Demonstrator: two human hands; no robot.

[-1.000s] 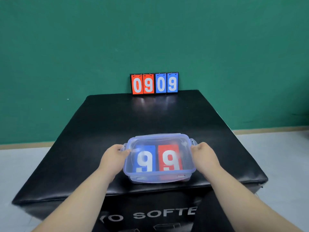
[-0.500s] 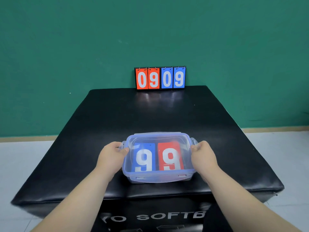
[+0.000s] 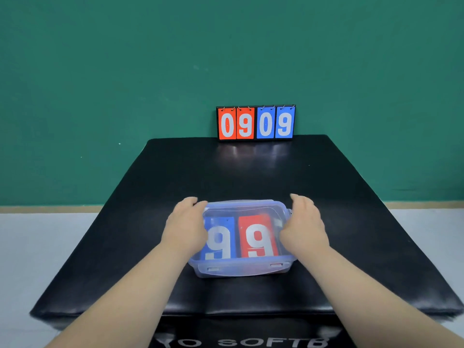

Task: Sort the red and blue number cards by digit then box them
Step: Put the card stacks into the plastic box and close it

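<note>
A clear lidded plastic box (image 3: 241, 268) sits on the black mat near me. Through its lid I see a blue card with a 9 (image 3: 221, 241) on the left and a red card with a 9 (image 3: 258, 237) beside it. My left hand (image 3: 184, 224) lies over the box's left side, fingertips touching the far left corner of the lid. My right hand (image 3: 305, 223) rests against the right side, with relaxed fingers reaching past the far right corner. Neither hand closes around the box.
A flip scoreboard (image 3: 255, 123) stands at the mat's far edge against the green wall, showing a red 09 and a blue 09. The black mat (image 3: 251, 172) lies on a dark block, with pale floor on both sides.
Both hands have let go of the box's side latches and slid forward along its sides toward the far corners. The box stays where it was.
</note>
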